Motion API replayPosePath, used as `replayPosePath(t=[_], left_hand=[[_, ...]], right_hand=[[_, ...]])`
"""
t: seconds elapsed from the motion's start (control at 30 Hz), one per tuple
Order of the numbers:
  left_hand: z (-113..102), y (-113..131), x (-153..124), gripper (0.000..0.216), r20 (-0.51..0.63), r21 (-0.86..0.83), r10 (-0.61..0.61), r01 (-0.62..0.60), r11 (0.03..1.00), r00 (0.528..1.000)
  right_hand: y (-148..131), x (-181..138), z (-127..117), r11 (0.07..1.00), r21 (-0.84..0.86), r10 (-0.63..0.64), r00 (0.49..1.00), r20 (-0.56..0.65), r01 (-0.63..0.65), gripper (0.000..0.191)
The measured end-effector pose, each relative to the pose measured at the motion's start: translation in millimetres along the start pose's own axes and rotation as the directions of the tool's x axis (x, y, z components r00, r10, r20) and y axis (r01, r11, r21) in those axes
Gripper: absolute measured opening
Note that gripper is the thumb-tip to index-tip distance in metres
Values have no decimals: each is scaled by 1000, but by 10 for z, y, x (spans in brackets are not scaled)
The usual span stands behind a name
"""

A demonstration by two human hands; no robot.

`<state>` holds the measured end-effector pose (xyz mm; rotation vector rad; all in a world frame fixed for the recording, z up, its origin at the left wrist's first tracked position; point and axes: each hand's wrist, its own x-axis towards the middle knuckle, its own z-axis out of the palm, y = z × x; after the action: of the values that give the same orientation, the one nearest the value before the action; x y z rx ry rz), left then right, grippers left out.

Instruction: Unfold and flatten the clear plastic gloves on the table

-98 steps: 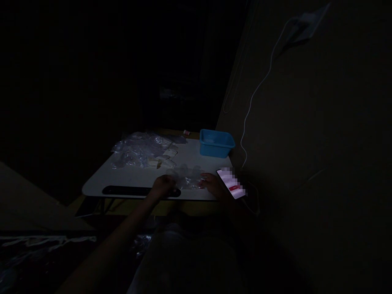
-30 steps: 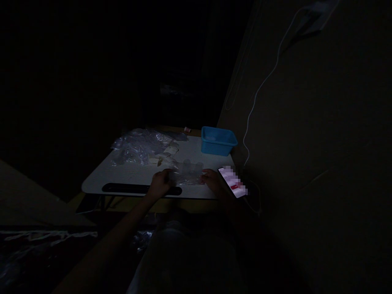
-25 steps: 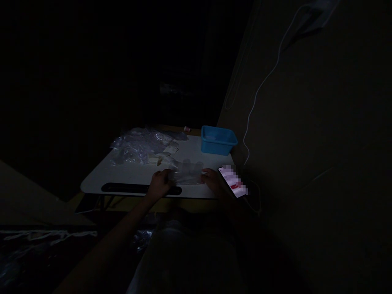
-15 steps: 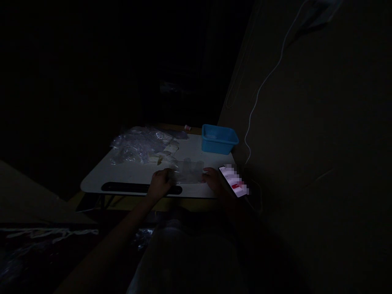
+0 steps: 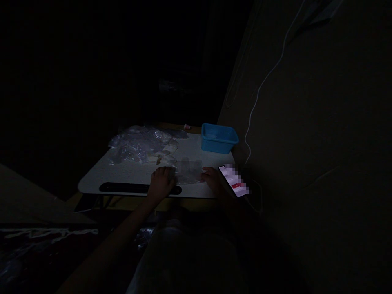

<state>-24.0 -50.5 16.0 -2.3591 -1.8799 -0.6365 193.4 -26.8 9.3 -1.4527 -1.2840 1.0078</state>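
Observation:
A clear plastic bag (image 5: pixel 190 170) lies near the front edge of the white table (image 5: pixel 122 175), stretched between my two hands. My left hand (image 5: pixel 161 181) is at the bag's left end, fingers curled over it. At the right end, my right hand (image 5: pixel 210 177) pinches the bag's edge between thumb and fingers. Faint darker shapes show through the bag, but the dim light hides what they are. Behind my left hand lie pale scraps (image 5: pixel 165 153) beside a heap of crumpled clear plastic (image 5: pixel 134 143).
A blue plastic basket (image 5: pixel 219 146) stands at the table's back right. A lit phone (image 5: pixel 232 179) rests by the right edge, with a white cable (image 5: pixel 255 96) hanging along the wall. A black slot (image 5: pixel 122 187) runs along the front edge. A small pink-and-white item (image 5: pixel 187 127) sits at the back.
My left hand has turned flatter over the bag's left end. The bag has shifted slightly left and lies lower on the table. My right hand stays almost in place.

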Motion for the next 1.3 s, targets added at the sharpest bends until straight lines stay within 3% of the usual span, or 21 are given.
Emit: replayPosePath(t=[0.23,0.47,1.3], left_hand=[[8,3,-8,39,23,-11,-9,10,1000,1000],[2,16,-2,40,30,-8,-25,25,1000,999],[-10,29,-4,39,38,2,-32,32,999,999]], right_hand=[[-57,-55,-34,995,81,54,995,81,-61,29],[7,-16,4,996,84,-30,998,57,25,30],[78,-13,-11,988,58,-145,987,64,142,23]])
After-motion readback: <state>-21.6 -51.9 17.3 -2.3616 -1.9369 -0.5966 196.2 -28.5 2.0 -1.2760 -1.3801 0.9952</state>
